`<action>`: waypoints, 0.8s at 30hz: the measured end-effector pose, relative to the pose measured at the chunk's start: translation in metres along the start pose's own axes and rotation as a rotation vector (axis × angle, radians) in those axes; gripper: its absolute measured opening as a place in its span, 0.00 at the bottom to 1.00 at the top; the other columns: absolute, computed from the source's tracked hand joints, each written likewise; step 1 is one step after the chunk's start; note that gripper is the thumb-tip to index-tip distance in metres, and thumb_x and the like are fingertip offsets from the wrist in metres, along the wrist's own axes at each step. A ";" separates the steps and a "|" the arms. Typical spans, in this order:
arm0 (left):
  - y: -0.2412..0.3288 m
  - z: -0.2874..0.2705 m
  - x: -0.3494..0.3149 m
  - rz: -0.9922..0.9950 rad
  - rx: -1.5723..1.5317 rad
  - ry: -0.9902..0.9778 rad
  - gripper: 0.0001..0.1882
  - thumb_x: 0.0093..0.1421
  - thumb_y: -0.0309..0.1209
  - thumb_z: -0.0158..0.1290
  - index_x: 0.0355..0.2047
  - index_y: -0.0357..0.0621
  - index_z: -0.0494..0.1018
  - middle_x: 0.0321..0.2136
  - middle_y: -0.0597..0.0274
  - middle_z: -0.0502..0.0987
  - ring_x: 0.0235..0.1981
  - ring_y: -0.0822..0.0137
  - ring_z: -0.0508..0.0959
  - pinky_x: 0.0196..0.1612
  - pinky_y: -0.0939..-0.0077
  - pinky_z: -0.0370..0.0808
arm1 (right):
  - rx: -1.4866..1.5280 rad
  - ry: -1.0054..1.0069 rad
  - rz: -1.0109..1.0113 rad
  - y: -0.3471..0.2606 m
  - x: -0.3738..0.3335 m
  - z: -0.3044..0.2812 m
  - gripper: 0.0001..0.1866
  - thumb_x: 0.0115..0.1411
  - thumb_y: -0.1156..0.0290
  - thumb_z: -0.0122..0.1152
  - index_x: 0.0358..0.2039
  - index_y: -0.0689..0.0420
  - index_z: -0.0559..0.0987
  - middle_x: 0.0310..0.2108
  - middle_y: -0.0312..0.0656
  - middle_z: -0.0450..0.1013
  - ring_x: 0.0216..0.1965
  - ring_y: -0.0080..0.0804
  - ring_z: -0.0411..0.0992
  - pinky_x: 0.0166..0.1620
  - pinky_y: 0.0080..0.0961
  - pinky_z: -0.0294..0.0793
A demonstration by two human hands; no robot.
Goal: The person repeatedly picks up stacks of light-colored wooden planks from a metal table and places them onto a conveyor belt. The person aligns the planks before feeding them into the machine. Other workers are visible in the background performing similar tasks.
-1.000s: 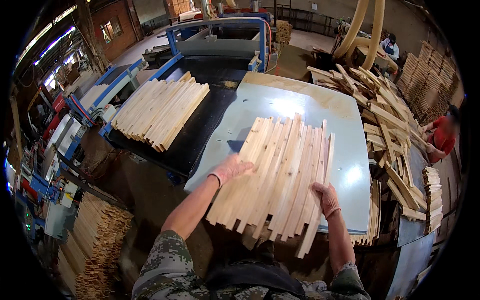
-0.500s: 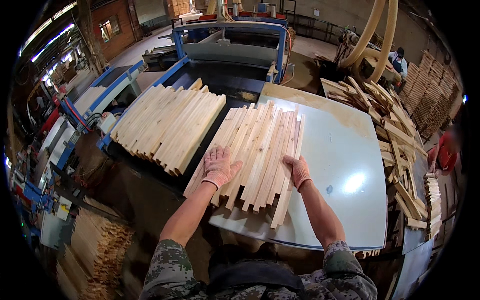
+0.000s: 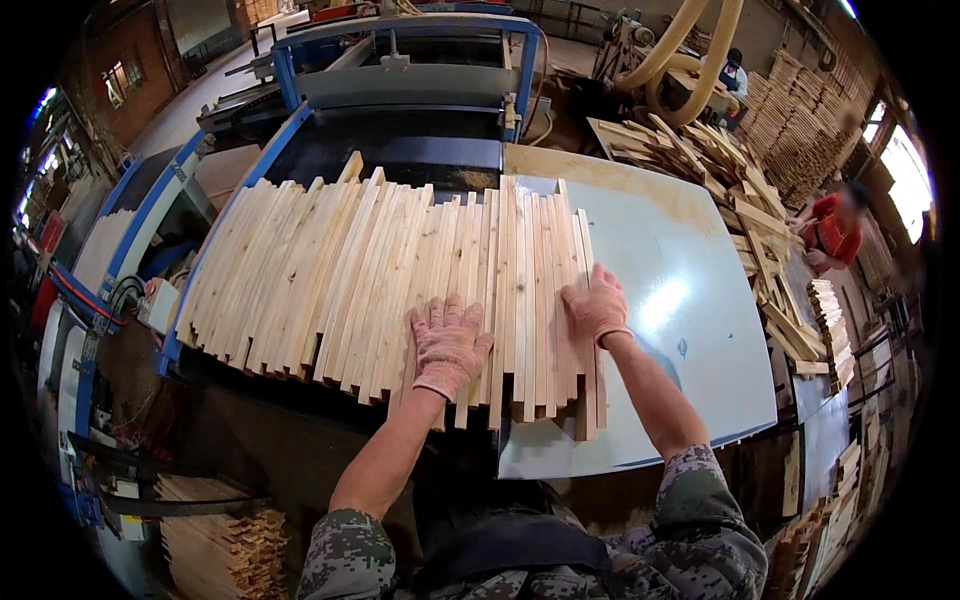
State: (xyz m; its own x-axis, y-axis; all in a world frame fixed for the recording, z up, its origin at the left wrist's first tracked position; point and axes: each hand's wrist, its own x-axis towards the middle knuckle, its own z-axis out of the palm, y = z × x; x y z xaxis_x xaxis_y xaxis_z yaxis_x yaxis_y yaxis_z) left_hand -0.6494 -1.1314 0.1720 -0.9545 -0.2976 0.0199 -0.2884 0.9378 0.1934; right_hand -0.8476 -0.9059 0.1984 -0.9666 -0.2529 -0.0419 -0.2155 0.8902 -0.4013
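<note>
A wide row of pale wooden strips (image 3: 385, 270) lies side by side, running from a dark machine bed (image 3: 420, 140) onto a grey-white tabletop (image 3: 680, 340). Its ends are uneven. My left hand (image 3: 448, 345), in a pink knit glove, lies flat on top of the strips near their front ends, fingers spread. My right hand (image 3: 598, 305), gloved alike, presses against the outermost strip on the right side, with fingers stretched forward and thumb apart. Neither hand is wrapped round a strip.
A blue-framed machine gantry (image 3: 400, 75) spans the bed's far end. Loose boards (image 3: 750, 230) are heaped beyond the table on the right, where a person in red (image 3: 835, 235) stands. Stacked wood (image 3: 225, 545) sits at lower left. Thick hoses (image 3: 690, 70) hang at the back.
The strips under my hands have slid left against the other group, closing the gap into one row. Both hands moved with them, and my view has shifted.
</note>
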 end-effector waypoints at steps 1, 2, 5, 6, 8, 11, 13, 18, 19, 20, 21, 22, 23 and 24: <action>0.000 -0.001 0.001 -0.013 -0.007 0.000 0.36 0.70 0.57 0.47 0.74 0.59 0.64 0.77 0.46 0.56 0.78 0.40 0.51 0.76 0.32 0.38 | -0.057 0.106 -0.133 -0.011 0.001 0.009 0.50 0.61 0.36 0.63 0.70 0.66 0.67 0.72 0.62 0.62 0.70 0.57 0.64 0.70 0.47 0.64; 0.001 -0.004 0.002 -0.017 -0.014 0.001 0.34 0.70 0.56 0.48 0.73 0.60 0.65 0.76 0.47 0.57 0.77 0.41 0.52 0.76 0.32 0.38 | -0.113 0.217 -0.260 -0.022 0.000 0.016 0.50 0.62 0.37 0.63 0.71 0.64 0.66 0.73 0.61 0.59 0.73 0.56 0.60 0.73 0.47 0.60; 0.005 -0.007 0.004 -0.020 -0.021 0.042 0.30 0.69 0.55 0.49 0.67 0.59 0.69 0.74 0.49 0.61 0.75 0.42 0.55 0.75 0.31 0.41 | -0.169 0.078 -0.361 -0.077 0.007 0.033 0.45 0.64 0.41 0.60 0.74 0.57 0.65 0.72 0.58 0.62 0.75 0.56 0.56 0.76 0.49 0.51; 0.008 -0.008 0.006 -0.016 -0.018 0.071 0.28 0.69 0.54 0.49 0.65 0.58 0.71 0.72 0.50 0.63 0.73 0.43 0.57 0.74 0.31 0.43 | -0.145 0.063 -0.358 -0.090 0.013 0.040 0.43 0.65 0.42 0.60 0.73 0.57 0.66 0.72 0.58 0.62 0.74 0.57 0.57 0.75 0.52 0.51; 0.008 0.005 0.008 0.005 0.008 0.183 0.26 0.69 0.54 0.50 0.61 0.57 0.72 0.70 0.51 0.65 0.72 0.44 0.59 0.73 0.31 0.44 | -0.145 0.103 -0.371 -0.107 0.027 0.058 0.41 0.66 0.45 0.59 0.72 0.56 0.67 0.71 0.58 0.63 0.74 0.59 0.57 0.74 0.56 0.51; 0.010 0.006 0.006 -0.005 0.052 0.141 0.28 0.69 0.54 0.49 0.64 0.58 0.71 0.72 0.51 0.64 0.74 0.45 0.58 0.74 0.32 0.44 | -0.211 0.181 -0.368 -0.111 0.030 0.078 0.38 0.66 0.48 0.57 0.72 0.55 0.68 0.72 0.57 0.62 0.74 0.61 0.56 0.74 0.60 0.50; 0.008 0.001 0.010 -0.017 0.085 0.085 0.30 0.70 0.55 0.49 0.67 0.57 0.70 0.73 0.50 0.63 0.75 0.45 0.58 0.75 0.33 0.44 | -0.208 0.145 -0.353 -0.111 0.035 0.074 0.37 0.66 0.50 0.56 0.72 0.55 0.68 0.72 0.57 0.62 0.74 0.61 0.55 0.73 0.62 0.50; 0.005 0.006 0.006 -0.033 0.130 0.072 0.33 0.70 0.56 0.49 0.70 0.57 0.69 0.75 0.49 0.61 0.76 0.44 0.57 0.76 0.35 0.45 | -0.185 0.134 -0.339 -0.076 0.021 0.055 0.37 0.65 0.53 0.59 0.72 0.54 0.68 0.72 0.55 0.62 0.75 0.58 0.55 0.74 0.59 0.50; 0.008 0.004 0.007 -0.033 0.133 0.067 0.33 0.70 0.56 0.49 0.70 0.58 0.69 0.75 0.49 0.61 0.76 0.44 0.58 0.76 0.36 0.45 | -0.182 0.142 -0.340 -0.064 0.023 0.051 0.37 0.64 0.53 0.60 0.72 0.54 0.67 0.72 0.54 0.62 0.75 0.58 0.55 0.74 0.59 0.50; 0.012 0.002 0.007 -0.047 0.142 0.034 0.34 0.70 0.57 0.49 0.71 0.58 0.68 0.75 0.50 0.61 0.76 0.44 0.57 0.76 0.37 0.45 | -0.167 0.161 -0.332 -0.054 0.023 0.048 0.38 0.64 0.55 0.62 0.72 0.54 0.67 0.72 0.54 0.62 0.75 0.57 0.55 0.74 0.59 0.50; 0.013 0.004 0.006 -0.041 0.140 0.028 0.34 0.70 0.57 0.49 0.72 0.58 0.68 0.75 0.50 0.61 0.76 0.44 0.57 0.76 0.38 0.45 | -0.177 0.130 -0.304 -0.045 0.023 0.045 0.38 0.64 0.55 0.61 0.72 0.55 0.66 0.73 0.54 0.61 0.76 0.56 0.55 0.75 0.59 0.49; 0.014 0.004 0.007 -0.040 0.138 0.033 0.35 0.70 0.57 0.48 0.72 0.57 0.68 0.75 0.50 0.61 0.76 0.44 0.57 0.76 0.38 0.45 | -0.185 0.105 -0.286 -0.042 0.024 0.034 0.38 0.65 0.55 0.60 0.73 0.55 0.66 0.73 0.54 0.60 0.76 0.56 0.54 0.76 0.59 0.48; 0.015 0.004 0.007 -0.040 0.137 0.037 0.35 0.70 0.57 0.48 0.72 0.57 0.68 0.75 0.50 0.61 0.76 0.44 0.57 0.77 0.38 0.45 | -0.193 0.080 -0.269 -0.038 0.023 0.029 0.38 0.65 0.55 0.59 0.73 0.55 0.65 0.74 0.54 0.59 0.77 0.55 0.53 0.77 0.58 0.48; 0.016 0.004 0.006 -0.043 0.123 0.021 0.35 0.70 0.57 0.48 0.73 0.57 0.67 0.75 0.50 0.61 0.77 0.44 0.57 0.77 0.39 0.45 | -0.191 0.087 -0.263 -0.034 0.023 0.032 0.38 0.65 0.55 0.59 0.73 0.55 0.65 0.74 0.55 0.60 0.77 0.56 0.53 0.77 0.59 0.48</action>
State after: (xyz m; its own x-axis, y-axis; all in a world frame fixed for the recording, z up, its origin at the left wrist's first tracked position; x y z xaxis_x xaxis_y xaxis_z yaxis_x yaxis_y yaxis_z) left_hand -0.6602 -1.1172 0.1711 -0.9397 -0.3402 0.0354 -0.3370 0.9387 0.0725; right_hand -0.8579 -0.9541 0.1820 -0.8809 -0.4574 0.1215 -0.4732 0.8558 -0.2092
